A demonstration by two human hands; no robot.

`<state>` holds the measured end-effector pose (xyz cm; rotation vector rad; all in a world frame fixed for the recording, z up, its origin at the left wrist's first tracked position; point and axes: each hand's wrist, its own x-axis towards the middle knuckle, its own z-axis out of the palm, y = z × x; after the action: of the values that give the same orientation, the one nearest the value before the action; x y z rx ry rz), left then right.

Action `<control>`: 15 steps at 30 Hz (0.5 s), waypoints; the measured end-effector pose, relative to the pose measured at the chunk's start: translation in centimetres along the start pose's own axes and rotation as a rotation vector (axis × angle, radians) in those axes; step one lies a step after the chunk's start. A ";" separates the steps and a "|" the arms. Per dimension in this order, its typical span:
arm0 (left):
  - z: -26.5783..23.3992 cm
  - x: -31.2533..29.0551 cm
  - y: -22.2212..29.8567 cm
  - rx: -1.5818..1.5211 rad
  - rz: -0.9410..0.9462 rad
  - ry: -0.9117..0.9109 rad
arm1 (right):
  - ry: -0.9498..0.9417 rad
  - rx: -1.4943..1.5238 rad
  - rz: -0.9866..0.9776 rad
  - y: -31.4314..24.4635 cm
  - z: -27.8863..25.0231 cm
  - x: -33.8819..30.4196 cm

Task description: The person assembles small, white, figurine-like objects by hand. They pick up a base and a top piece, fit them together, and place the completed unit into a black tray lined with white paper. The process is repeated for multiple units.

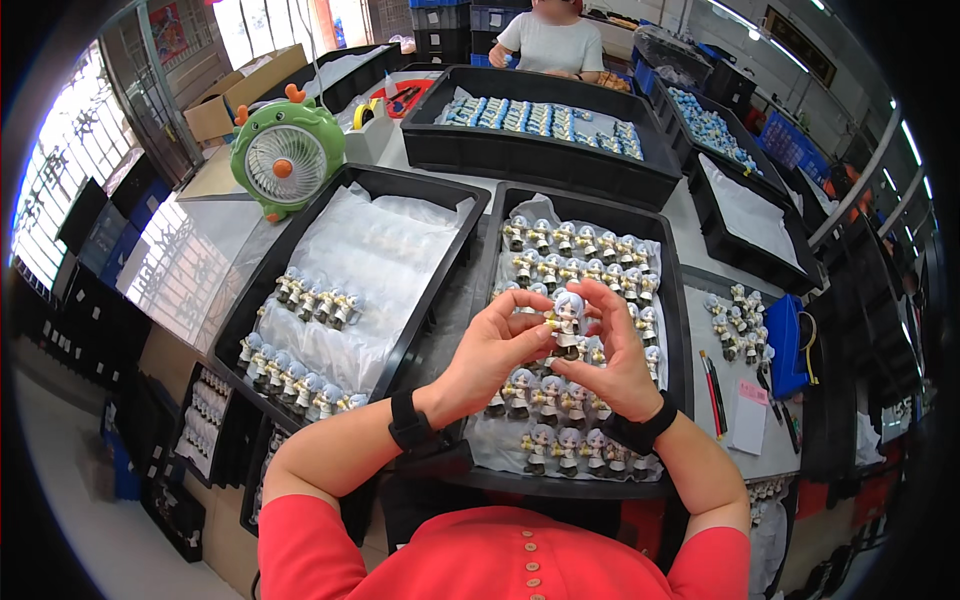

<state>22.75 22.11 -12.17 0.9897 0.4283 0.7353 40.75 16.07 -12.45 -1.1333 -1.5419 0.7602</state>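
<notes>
in the head view, the left hand (503, 338) and right hand (615, 360) together grasp one figurine (568, 314), above the right tray (680, 335); rows of figurines (563, 238) fill much of that tray, while the left tray (447, 262) has fewer and much bare paper (370, 240), so the work seems partway along, though which rows are finished and which are left i cannot tell

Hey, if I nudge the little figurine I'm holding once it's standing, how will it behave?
The figurine would probably tip easily: its big pale-haired head looks wide over small feet. It's likely light, being small enough to sit between your left hand and right hand. Its crisp, moulded look suggests it's stiff.
</notes>
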 end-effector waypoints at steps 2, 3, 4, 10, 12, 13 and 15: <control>-0.1 0.0 -0.1 0.016 0.004 -0.010 | 0.000 -0.002 -0.006 0.0 -0.1 0.0; -0.2 0.0 -0.2 0.024 0.006 -0.015 | -0.001 -0.004 -0.011 0.0 -0.1 0.0; -0.2 0.0 -0.1 -0.001 -0.009 -0.014 | -0.002 -0.006 -0.015 0.0 -0.1 0.0; -0.2 0.2 0.1 -0.043 -0.184 -0.039 | 0.037 0.061 -0.092 0.1 0.1 -0.2; 0.1 0.0 -0.3 -0.018 -0.205 -0.039 | 0.005 -0.085 -0.136 -0.3 0.1 -0.4; 0.2 0.0 -0.3 -0.038 -0.220 -0.087 | -0.010 -0.158 -0.158 -0.6 0.2 -0.5; 0.4 -0.1 -0.3 -0.075 -0.259 -0.180 | -0.043 -0.307 -0.239 -1.4 0.3 -0.4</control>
<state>22.99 21.72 -12.21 0.9011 0.3608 0.4220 40.07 15.25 -11.43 -1.1290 -1.8359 0.3981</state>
